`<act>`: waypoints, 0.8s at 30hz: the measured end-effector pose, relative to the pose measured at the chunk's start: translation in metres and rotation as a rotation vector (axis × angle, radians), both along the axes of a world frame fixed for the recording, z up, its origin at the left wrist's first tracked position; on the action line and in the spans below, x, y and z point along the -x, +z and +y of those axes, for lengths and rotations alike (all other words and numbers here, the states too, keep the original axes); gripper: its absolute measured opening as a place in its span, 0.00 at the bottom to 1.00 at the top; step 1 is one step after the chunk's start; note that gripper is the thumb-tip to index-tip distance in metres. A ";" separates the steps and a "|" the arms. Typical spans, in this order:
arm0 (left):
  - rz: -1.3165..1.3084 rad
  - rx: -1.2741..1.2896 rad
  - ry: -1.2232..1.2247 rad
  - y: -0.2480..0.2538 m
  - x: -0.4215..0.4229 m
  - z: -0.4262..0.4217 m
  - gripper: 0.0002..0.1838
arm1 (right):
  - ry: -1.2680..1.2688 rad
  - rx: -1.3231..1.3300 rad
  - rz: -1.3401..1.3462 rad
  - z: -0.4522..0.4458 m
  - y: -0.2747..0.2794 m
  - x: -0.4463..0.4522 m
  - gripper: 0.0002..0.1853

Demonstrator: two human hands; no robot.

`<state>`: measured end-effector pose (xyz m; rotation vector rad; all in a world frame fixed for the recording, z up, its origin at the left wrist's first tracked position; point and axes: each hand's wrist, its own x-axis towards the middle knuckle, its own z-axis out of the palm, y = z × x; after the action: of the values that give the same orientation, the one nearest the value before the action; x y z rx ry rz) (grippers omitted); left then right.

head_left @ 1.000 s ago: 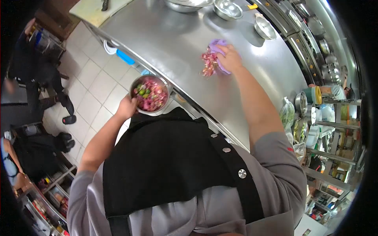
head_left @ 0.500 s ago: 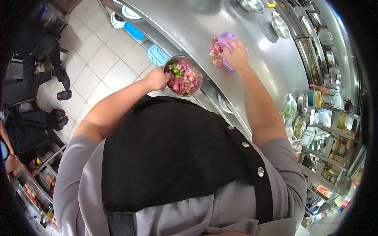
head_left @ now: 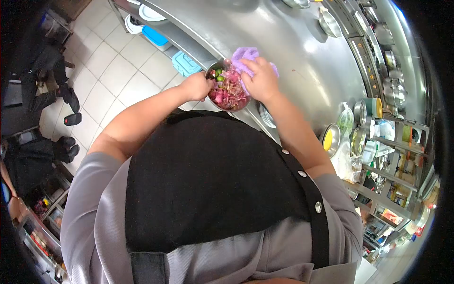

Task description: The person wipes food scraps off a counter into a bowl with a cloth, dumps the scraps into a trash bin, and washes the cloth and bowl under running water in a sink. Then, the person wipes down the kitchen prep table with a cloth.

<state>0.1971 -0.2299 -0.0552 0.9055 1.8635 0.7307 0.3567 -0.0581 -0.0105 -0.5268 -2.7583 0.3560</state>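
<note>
The bowl (head_left: 231, 110) lies between the left hand (head_left: 195, 87), fingers pinching its rim, and the right hand (head_left: 262, 81), fingers curled over the purple cloth (head_left: 244, 53).

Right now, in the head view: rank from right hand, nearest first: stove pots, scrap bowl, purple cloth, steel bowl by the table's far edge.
From the right hand:
1. Purple cloth: in the hand.
2. Scrap bowl: just left of it, held by the left hand.
3. Steel bowl: across the table, upper right.
4. Stove pots: beyond the table, far right.
</note>
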 end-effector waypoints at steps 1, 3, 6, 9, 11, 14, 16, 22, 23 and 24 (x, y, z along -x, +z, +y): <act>0.000 -0.002 -0.003 0.003 0.000 -0.001 0.23 | 0.049 -0.011 0.009 -0.004 0.001 -0.002 0.17; -0.010 -0.022 -0.010 0.000 0.002 0.000 0.22 | 0.125 0.066 -0.006 -0.015 0.007 -0.007 0.18; 0.001 -0.029 -0.018 -0.008 0.003 0.002 0.22 | 0.083 0.285 0.020 -0.016 0.008 -0.012 0.17; 0.005 -0.029 -0.032 -0.006 0.002 0.002 0.21 | -0.147 0.750 0.145 -0.006 0.011 -0.014 0.16; 0.006 -0.030 -0.042 -0.001 0.001 0.002 0.20 | -0.318 1.126 0.186 0.003 0.036 -0.016 0.15; 0.003 -0.037 -0.050 0.001 0.000 0.004 0.20 | -0.036 0.397 0.066 0.014 0.046 -0.028 0.14; -0.005 -0.050 -0.049 0.006 0.000 0.004 0.20 | -0.028 0.356 0.022 0.011 0.051 -0.028 0.17; -0.006 -0.037 -0.055 -0.010 0.002 0.009 0.21 | -0.141 0.524 0.037 0.019 0.041 -0.028 0.21; -0.008 -0.037 -0.049 -0.010 0.003 0.011 0.21 | -0.158 0.510 0.024 0.022 0.044 -0.027 0.21; -0.013 -0.033 -0.042 -0.009 0.002 0.010 0.21 | -0.184 0.598 0.029 0.023 0.046 -0.026 0.21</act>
<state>0.1948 -0.2198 -0.0638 0.9558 1.8206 0.7416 0.3829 -0.0348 0.0356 -0.8942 -2.5170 1.1403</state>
